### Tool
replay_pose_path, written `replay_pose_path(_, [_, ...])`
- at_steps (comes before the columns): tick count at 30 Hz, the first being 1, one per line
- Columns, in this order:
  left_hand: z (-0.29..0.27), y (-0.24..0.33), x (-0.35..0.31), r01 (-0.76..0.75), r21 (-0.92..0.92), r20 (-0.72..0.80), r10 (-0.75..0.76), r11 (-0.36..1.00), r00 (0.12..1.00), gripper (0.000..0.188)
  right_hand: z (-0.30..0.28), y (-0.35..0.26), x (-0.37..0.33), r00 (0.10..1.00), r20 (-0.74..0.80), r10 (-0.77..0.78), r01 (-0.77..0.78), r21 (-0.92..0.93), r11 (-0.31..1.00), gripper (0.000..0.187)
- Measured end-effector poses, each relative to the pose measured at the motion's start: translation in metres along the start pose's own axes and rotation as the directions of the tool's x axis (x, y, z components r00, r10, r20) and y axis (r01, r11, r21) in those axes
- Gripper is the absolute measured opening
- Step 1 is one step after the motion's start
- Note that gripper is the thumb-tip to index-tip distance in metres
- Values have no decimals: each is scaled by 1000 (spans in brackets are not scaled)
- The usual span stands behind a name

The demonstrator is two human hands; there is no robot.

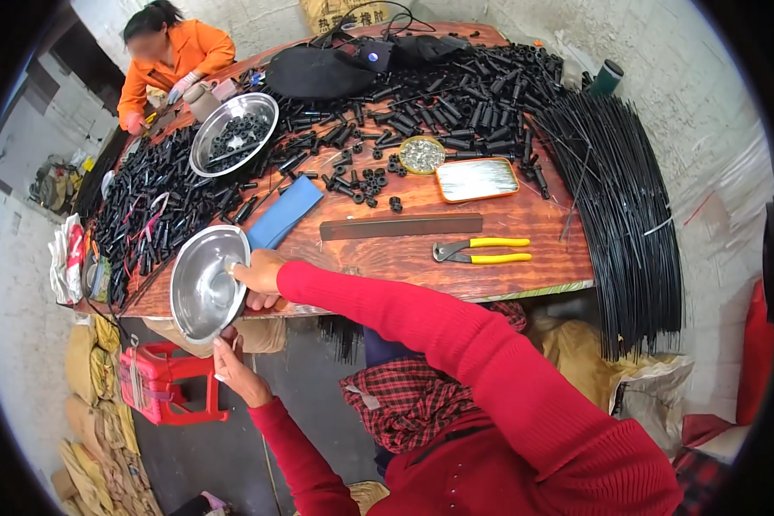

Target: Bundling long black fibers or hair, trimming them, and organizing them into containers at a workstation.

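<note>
A shiny metal bowl (199,292) is tilted up at the table's near left edge, its hollow facing me; no contents show in it. My left hand (241,375) pinches the bowl's lower rim from below. At the right rim, my right hand (265,277) is closed, with a digit reaching inside and other fingers curled outside. A folded blue strip (285,213) lies just beyond that hand. To the right are a long dark brown bar (402,227) and yellow-handled cutting pliers (482,251).
Black tubular parts (456,103) heap across the table. A second metal bowl (261,110) holds small black pieces. Nearby sit a round dish (422,155) and a rectangular tin (478,180). Black rods (628,224) overhang the right edge. A person in orange (181,60) works far left; a red stool (170,378) stands below.
</note>
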State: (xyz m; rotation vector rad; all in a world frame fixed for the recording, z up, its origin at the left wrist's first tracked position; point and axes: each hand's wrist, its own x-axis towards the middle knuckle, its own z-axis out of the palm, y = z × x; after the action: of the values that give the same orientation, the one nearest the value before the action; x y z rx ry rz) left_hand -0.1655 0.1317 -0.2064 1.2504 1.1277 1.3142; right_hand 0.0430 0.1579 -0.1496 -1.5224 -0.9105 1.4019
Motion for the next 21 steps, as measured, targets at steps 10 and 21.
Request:
replay_pose_path(10, [-10,-15,34,-20,56,34,18,998,999,43,-117,16,-141,953,-12,-302,278,-361,890,33])
replay_pose_path(21, [95,41,-91,-399,127,547,271,908,792,17,-356,101,-440,265,-763,-590,-616,-605,505,16])
